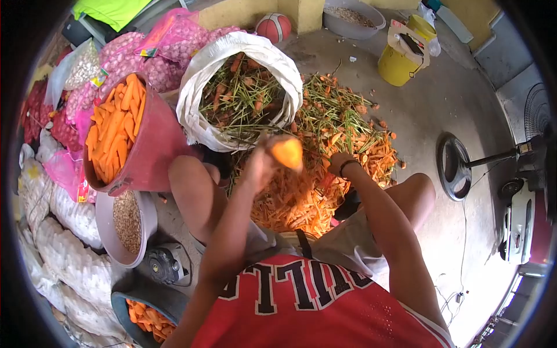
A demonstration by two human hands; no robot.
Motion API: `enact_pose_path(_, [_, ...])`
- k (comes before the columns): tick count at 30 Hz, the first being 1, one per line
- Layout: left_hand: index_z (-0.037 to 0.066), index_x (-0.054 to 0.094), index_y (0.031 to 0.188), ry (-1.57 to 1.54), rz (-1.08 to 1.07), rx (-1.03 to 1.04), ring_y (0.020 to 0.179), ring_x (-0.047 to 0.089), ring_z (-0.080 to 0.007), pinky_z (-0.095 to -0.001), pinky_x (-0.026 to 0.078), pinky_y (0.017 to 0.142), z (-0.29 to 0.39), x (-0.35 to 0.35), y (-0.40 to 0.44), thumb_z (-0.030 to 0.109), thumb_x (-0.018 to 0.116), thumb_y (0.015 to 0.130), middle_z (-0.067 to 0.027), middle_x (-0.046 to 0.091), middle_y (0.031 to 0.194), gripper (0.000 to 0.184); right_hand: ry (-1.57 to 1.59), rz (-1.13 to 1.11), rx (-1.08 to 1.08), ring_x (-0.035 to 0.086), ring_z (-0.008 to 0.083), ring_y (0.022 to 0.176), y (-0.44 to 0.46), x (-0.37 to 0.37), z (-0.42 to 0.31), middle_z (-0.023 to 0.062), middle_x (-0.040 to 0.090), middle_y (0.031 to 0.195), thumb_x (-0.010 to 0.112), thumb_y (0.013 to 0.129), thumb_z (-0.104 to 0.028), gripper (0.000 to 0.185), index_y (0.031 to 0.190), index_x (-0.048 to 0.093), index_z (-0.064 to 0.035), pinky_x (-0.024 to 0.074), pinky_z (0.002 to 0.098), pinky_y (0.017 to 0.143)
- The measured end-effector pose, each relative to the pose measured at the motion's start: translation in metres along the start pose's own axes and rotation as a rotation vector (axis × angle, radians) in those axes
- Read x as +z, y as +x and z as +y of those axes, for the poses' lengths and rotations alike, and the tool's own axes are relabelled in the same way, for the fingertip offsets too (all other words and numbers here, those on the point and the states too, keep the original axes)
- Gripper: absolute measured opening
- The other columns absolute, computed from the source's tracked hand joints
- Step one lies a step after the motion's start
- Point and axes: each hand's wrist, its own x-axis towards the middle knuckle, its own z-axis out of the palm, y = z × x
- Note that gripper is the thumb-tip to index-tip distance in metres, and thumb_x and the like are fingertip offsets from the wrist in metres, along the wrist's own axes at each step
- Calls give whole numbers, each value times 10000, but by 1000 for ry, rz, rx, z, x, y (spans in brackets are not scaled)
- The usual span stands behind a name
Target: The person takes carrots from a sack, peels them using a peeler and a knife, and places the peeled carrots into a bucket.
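My left hand (260, 160), blurred by motion, is closed around a carrot (287, 153) whose bright orange end points toward me. To its right, my right hand (341, 165) is closed, with a dark band at the wrist; a thin thing seems to stick out from its fingers, but I cannot make out what it is. Below both hands, between my legs, lies a heap of orange carrot peelings (296, 203). Just beyond them a white woven sack (194, 110) stands with its mouth wide, holding carrots and green stalks. More stalks and carrot tops (333, 107) lie beside it.
Left of my knee stands a red bucket (156, 151) of peeled carrots. Basins (148, 223), a dark tub (122, 307) of carrot pieces and sacks (75, 255) line the left side. A yellow bucket (394, 66), a basketball (272, 28) and a fan (536, 110) stand farther out.
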Motion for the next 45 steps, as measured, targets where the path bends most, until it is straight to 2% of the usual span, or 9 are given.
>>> enact_pose_path(3, [41, 405, 1395, 74, -19, -343, 1047, 616, -195, -312, 533, 825, -6, -28, 0, 389, 495, 994, -109, 579, 1238, 538, 122, 254, -88, 651, 314, 688, -16, -7, -1, 176, 673, 781, 570, 896, -311, 349, 931, 659, 24, 535, 441, 656])
enact_pose_path(7, [23, 510, 1349, 397, 269, -46, 1203, 522, -225, -338, 371, 1026, -24, -19, -5, 430, 632, 905, -133, 565, 1290, 614, 321, 426, -225, 666, 352, 870, -41, -25, -16, 200, 687, 926, 615, 867, -337, 408, 1142, 612, -35, 535, 452, 770])
enact_pose_path(17, [3, 589, 1260, 1112, 191, 114, 1114, 611, -233, -363, 463, 934, -16, -7, -9, 443, 653, 877, -180, 634, 1210, 587, 297, 526, -311, 661, 378, 840, -64, -32, -57, 226, 679, 912, 601, 861, -331, 379, 1051, 640, -6, 537, 458, 761])
enact_pose_path(23, [43, 512, 1365, 860, 204, 20, 1199, 551, -224, -358, 428, 990, -8, 3, -6, 356, 651, 902, -140, 571, 1314, 576, 58, 65, -157, 669, 325, 905, -12, -16, -6, 188, 694, 978, 662, 818, -438, 560, 1136, 628, 21, 527, 429, 821])
enact_pose_path(30, [99, 295, 1506, 268, 198, -46, 1352, 385, -184, -337, 348, 1081, -22, -13, 6, 334, 535, 981, -77, 343, 1514, 623, 675, 756, -604, 657, 242, 863, -77, -28, -43, 125, 673, 951, 891, 647, -323, 597, 1095, 625, -32, 523, 360, 783])
enact_pose_path(35, [100, 365, 1462, 180, 77, -180, 972, 601, -129, -284, 543, 685, -17, -8, -8, 300, 471, 1008, -52, 558, 1243, 507, 639, 1036, -652, 668, 203, 747, -76, -53, -19, 107, 679, 903, 901, 628, -239, 532, 1037, 633, -30, 548, 327, 664])
enact_pose_path(38, [90, 359, 1464, 120, 173, -148, 1004, 594, -130, -276, 535, 750, -16, -2, -9, 286, 470, 1010, -61, 556, 1258, 507, 900, 831, -461, 675, 189, 780, -82, -70, -12, 106, 681, 902, 906, 625, -260, 550, 1034, 627, -23, 558, 330, 685])
enact_pose_path(42, [85, 359, 1463, 155, 177, -94, 984, 594, -115, -258, 516, 799, -18, 7, -1, 270, 471, 1009, -59, 545, 1278, 504, 621, 968, -831, 647, 181, 782, -88, -45, -48, 99, 665, 903, 912, 625, -273, 565, 1054, 641, -25, 529, 324, 712])
enact_pose_path(45, [86, 362, 1463, 161, 86, -152, 855, 617, -118, -270, 522, 765, -22, 7, -14, 252, 444, 1018, -52, 557, 1241, 481, 683, 939, -608, 684, 220, 766, -69, -53, -24, 126, 690, 890, 898, 632, -287, 547, 1043, 642, -34, 557, 339, 685])
